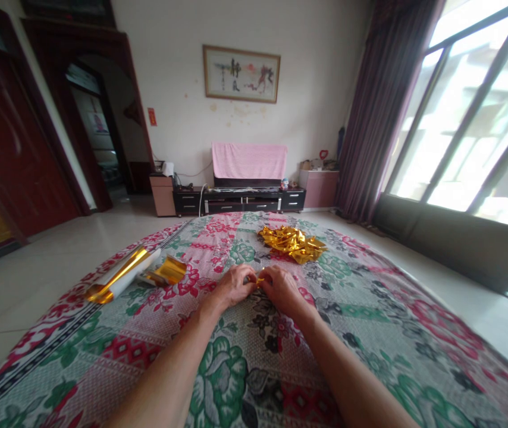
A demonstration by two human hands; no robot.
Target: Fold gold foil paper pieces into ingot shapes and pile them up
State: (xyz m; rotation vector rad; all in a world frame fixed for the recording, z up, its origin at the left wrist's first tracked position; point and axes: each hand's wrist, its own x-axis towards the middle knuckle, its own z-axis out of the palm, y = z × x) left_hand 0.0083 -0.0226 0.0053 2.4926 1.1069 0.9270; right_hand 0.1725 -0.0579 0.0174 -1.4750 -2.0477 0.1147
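My left hand (235,285) and my right hand (282,287) meet over a floral cloth (254,368), fingers curled and pinched together on a small piece of gold foil (260,279) between them. Most of that piece is hidden by the fingers. Just beyond the hands lies a heap of folded gold foil pieces (292,242). To the left rests a roll of gold foil (118,276) with a loose curled sheet (168,271) beside it.
The cloth covers a wide surface in a tiled room. A low dark TV cabinet (238,200) with a pink cover stands at the far wall. Dark wooden doors (8,148) are on the left, large windows with a curtain (381,107) on the right.
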